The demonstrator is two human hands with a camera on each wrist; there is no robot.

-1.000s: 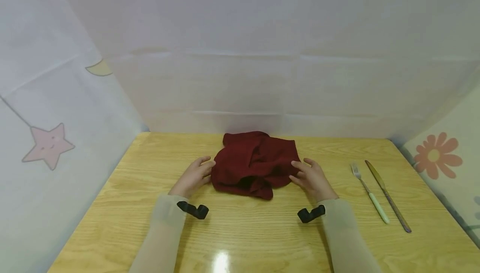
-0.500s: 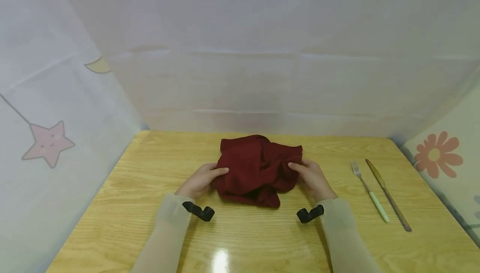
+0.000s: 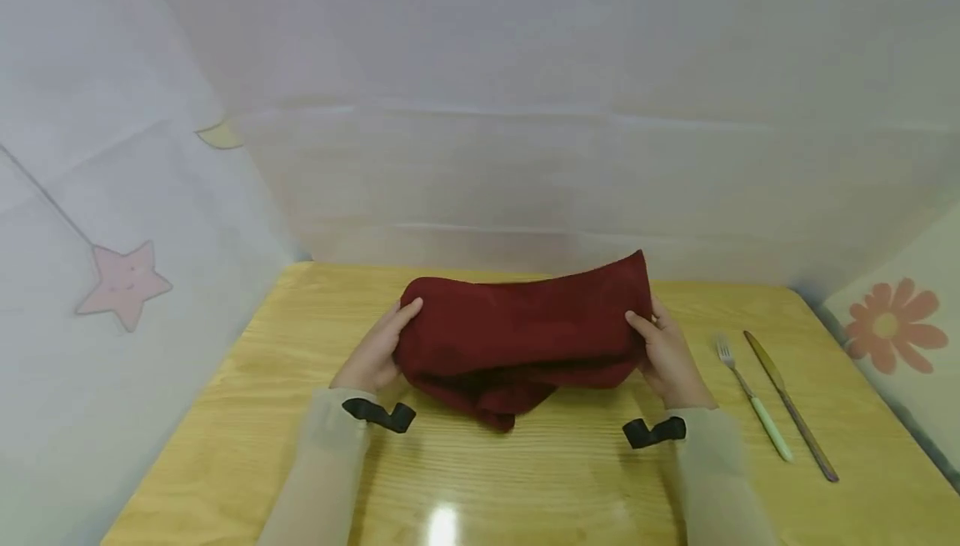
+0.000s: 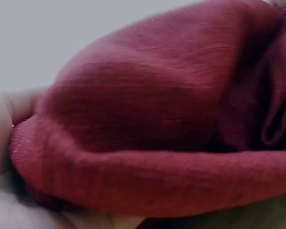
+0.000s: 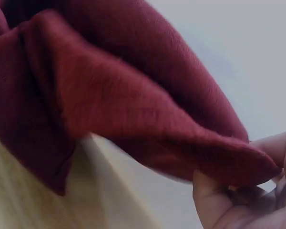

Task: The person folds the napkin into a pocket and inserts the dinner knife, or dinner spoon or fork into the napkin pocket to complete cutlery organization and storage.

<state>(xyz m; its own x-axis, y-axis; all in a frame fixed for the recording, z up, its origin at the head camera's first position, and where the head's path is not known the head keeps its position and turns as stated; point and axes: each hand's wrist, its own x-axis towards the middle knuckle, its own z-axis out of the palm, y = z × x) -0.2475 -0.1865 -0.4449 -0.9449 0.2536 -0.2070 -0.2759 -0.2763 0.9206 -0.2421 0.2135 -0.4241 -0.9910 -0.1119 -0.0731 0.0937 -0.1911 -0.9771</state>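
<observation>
A dark red cloth (image 3: 517,325) is stretched between both hands above the middle of the table, its lower part hanging in loose folds. My left hand (image 3: 378,354) grips its left end, thumb on the near face and the other fingers mostly hidden behind. At the opposite end my right hand (image 3: 670,358) pinches the cloth below a raised corner. In the left wrist view the cloth (image 4: 148,105) bulges over the hand in a thick fold. The right wrist view has fingers (image 5: 212,198) nipping the edge of the fabric, with a pointed flap dangling to the left.
To the right on the wooden table (image 3: 480,488) lie a fork (image 3: 757,400) with a pale green handle and a gold-coloured knife (image 3: 791,404), side by side. Pale fabric walls (image 3: 480,171) stand behind and at both sides.
Both hands first hovered beside the crumpled cloth on the table, then took hold of its sides. Now they have moved apart and lifted it, so the cloth is spread wider.
</observation>
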